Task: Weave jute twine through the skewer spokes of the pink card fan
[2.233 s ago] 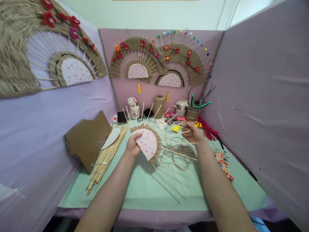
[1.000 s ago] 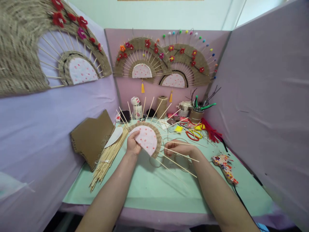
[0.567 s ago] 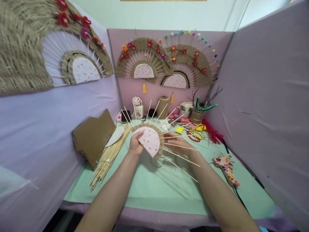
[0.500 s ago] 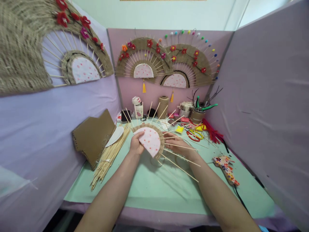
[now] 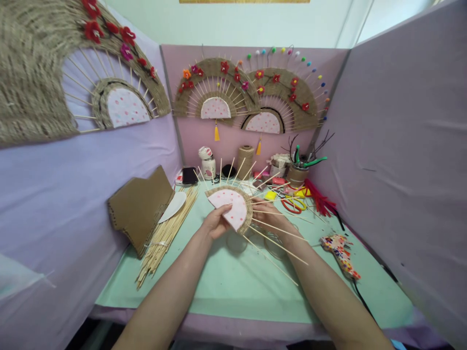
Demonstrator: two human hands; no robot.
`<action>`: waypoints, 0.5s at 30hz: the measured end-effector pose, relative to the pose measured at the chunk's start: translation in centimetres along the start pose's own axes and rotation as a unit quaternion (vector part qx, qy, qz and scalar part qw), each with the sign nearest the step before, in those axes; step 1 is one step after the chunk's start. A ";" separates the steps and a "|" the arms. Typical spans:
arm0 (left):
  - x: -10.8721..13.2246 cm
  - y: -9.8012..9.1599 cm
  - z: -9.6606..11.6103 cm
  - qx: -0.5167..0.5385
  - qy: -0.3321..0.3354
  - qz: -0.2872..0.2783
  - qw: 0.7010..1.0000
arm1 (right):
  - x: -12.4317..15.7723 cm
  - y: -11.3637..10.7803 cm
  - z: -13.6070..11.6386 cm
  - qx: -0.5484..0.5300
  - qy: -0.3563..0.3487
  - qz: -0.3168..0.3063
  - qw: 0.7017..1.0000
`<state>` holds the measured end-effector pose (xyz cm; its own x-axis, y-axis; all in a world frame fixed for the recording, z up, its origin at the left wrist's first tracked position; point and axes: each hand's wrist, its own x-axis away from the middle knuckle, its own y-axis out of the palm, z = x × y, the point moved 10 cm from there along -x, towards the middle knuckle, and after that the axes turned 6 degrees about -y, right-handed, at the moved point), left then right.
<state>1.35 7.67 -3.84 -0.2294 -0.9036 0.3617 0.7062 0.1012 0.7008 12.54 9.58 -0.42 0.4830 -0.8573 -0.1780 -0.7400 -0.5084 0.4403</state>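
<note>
A half-round fan piece [image 5: 232, 204] with pink-spotted white cloth, a woven twine rim and thin sticks spreading outward is held above the table. My left hand [image 5: 218, 221] grips its straight lower edge, thumb on the cloth. At the right rim, my right hand [image 5: 268, 216] is behind the sticks, its fingers partly hidden by them. Loops of twine [image 5: 275, 247] hang or lie below the piece, near my right wrist.
Left on the green table [image 5: 233, 291] are a stick bundle [image 5: 166, 238], a white half-disc [image 5: 174, 206] and cardboard [image 5: 140, 206]. A patterned glue gun [image 5: 341, 253] lies right. Behind are scissors [image 5: 294, 204], a twine spool [image 5: 245, 163] and a tool jar [image 5: 297, 175]. Finished fans [image 5: 215, 87] hang on the partition.
The fan piece has shifted slightly right and turned a little clockwise. My left hand has moved right along its straight edge, with the thumb further onto the cloth.
</note>
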 end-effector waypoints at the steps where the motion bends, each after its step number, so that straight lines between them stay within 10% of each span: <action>1: 0.1 0.0 0.2 0.006 0.009 0.000 1.000 | 0.0 -0.4 0.0 0.000 -0.002 0.009 1.000; 15: 0.5 -0.2 3.2 0.030 0.083 -0.017 0.996 | 0.7 -3.0 -1.6 0.162 0.002 0.000 0.987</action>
<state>-1.04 8.48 -1.86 -0.1350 -0.9629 0.2336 0.6579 0.0892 0.7478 15.84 10.57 -0.44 0.4849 -0.8570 -0.1743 -0.8502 -0.5086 0.1356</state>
